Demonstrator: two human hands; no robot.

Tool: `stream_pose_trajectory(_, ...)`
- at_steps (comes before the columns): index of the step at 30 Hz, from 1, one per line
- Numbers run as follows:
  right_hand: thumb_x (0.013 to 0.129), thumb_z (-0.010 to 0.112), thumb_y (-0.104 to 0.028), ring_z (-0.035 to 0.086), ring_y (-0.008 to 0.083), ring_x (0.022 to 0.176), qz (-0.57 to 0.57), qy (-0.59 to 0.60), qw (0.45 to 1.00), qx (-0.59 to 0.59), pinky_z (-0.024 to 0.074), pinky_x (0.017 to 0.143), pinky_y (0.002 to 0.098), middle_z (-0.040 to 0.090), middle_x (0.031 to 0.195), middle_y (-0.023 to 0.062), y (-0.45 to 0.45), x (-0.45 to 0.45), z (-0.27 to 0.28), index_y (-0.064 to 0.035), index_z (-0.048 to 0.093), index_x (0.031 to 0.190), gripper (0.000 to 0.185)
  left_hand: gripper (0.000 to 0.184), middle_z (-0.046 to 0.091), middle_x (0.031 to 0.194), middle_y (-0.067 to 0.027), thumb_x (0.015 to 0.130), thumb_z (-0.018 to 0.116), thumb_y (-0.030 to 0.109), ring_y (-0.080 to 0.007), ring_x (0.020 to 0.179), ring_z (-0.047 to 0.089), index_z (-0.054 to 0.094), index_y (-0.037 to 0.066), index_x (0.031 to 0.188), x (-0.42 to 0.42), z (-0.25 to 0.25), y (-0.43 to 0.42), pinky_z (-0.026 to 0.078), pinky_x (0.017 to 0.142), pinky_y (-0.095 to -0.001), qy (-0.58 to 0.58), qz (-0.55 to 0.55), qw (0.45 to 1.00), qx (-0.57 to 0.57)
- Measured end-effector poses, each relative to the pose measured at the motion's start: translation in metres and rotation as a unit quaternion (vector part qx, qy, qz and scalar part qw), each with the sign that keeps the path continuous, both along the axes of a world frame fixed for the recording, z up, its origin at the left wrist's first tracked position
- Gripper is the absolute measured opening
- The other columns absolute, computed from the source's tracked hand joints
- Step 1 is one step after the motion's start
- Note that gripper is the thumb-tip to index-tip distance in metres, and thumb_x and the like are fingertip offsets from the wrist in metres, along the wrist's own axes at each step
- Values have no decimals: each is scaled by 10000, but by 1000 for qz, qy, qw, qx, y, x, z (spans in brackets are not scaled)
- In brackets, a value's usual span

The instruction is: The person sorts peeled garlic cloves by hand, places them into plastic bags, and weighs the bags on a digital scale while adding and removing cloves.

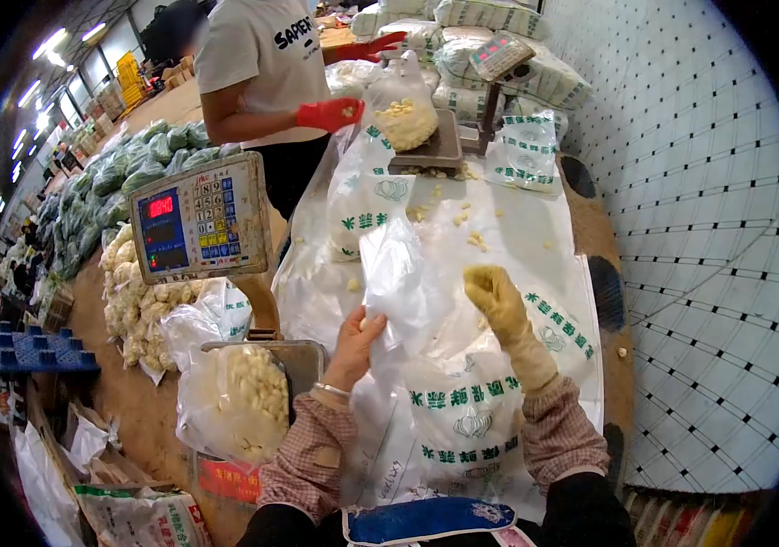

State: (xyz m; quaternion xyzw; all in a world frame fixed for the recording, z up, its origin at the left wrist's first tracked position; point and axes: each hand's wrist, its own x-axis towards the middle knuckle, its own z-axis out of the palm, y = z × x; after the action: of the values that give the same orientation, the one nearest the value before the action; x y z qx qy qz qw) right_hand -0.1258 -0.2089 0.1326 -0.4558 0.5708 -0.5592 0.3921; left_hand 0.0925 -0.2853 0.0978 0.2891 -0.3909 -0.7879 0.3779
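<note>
My bare left hand [353, 346] grips the lower edge of a stack of thin clear plastic bags [394, 278], thumb on top. To its right, my right hand [496, 299], in a yellowish glove, is raised over the white covered table with its fingers curled; whether anything is between them is hidden. Below my hands lies a white bag with green print [467, 424]. Left of my left sleeve, a clear bag of peeled garlic cloves [253, 401] rests on a scale platform [306, 360].
The scale's display [200, 219] stands at the left. Across the table, a person in red gloves [330, 115] handles a bag of cloves [405, 118] at a second scale [444, 146]. Loose cloves [475, 239] dot the white sheet. A tiled wall [700, 273] is at the right.
</note>
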Motion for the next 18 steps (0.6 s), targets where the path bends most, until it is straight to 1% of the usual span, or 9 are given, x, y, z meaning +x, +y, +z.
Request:
stream_pose_trajectory(2, 793, 601, -193, 508, 187, 943, -66, -130, 989, -40, 405, 869, 316, 555, 1005, 106, -7, 13, 13, 17, 512, 1079, 366, 295, 579, 958, -32, 815, 560, 90, -96, 815, 562, 487, 50, 1098, 13, 3, 3, 480, 693, -237, -12, -30, 999, -32)
stream_pose_trajectory(7, 736, 669, -171, 486, 95, 730, 24, -104, 994, 2, 424, 655, 235, 558, 806, 28, -16, 59, -7, -1, 555, 919, 274, 337, 550, 1011, -46, 791, 593, 94, -103, 786, 553, 475, 22, 1098, 32, 0, 7, 459, 681, -225, -95, 2, 984, -148)
stream_pose_trajectory(8, 726, 679, -165, 466, 87, 676, 0, -152, 987, -46, 412, 605, 225, 545, 764, 7, -16, 68, -8, -7, 557, 911, 272, 353, 513, 1061, -70, 792, 592, 100, -112, 778, 555, 464, 15, 1111, 36, -10, 7, 459, 678, -224, -326, 156, 853, -377)
stream_pose_trajectory(10, 730, 672, -143, 460, 81, 655, -27, -77, 996, -34, 409, 584, 220, 540, 744, -7, -13, 83, -8, -14, 556, 895, 240, 370, 475, 1111, -94, 794, 590, 105, -121, 770, 557, 454, 8, 1123, 40, 8, 16, 458, 675, -223, -512, 289, 595, -548)
stream_pose_trajectory(13, 737, 658, -110, 470, 74, 650, -27, -37, 999, -17, 411, 565, 213, 546, 733, -14, -13, 100, -16, -26, 554, 866, 186, 380, 384, 1183, -134, 797, 589, 119, -127, 710, 552, 448, -10, 1126, 32, 35, 38, 458, 640, -228, -473, 290, 583, -593)
stream_pose_trajectory(14, 740, 653, -98, 485, 73, 667, 0, -73, 997, -13, 417, 567, 212, 558, 742, -7, -13, 105, -21, -31, 553, 853, 165, 354, 436, 1111, -121, 794, 594, 119, -114, 688, 541, 471, -5, 1101, 27, 37, 42, 451, 612, -224, -374, 160, 814, -415)
stream_pose_trajectory(15, 740, 653, -98, 485, 73, 667, 7, -73, 997, -10, 417, 567, 212, 558, 742, -7, -10, 111, -14, -31, 553, 853, 165, 327, 489, 1040, -109, 791, 600, 119, -101, 665, 529, 495, -1, 1077, 27, 38, 42, 444, 585, -221, -230, 15, 954, -191)
stream_pose_trajectory(16, 743, 648, -91, 493, 78, 671, 9, -153, 988, -20, 418, 566, 210, 564, 756, -2, -5, 116, -7, -34, 550, 851, 157, 233, 550, 834, -42, 782, 612, 105, -72, 621, 500, 546, 13, 986, 29, 36, 37, 419, 533, -203, -156, -44, 982, -93)
stream_pose_trajectory(18, 755, 640, -96, 494, 85, 685, 9, -224, 975, -13, 414, 588, 206, 565, 783, 2, 2, 121, 0, -32, 543, 867, 161, 187, 547, 762, -16, 781, 611, 94, -64, 616, 495, 556, 21, 944, 31, 33, 42, 412, 528, -193, -115, -23, 989, -88)
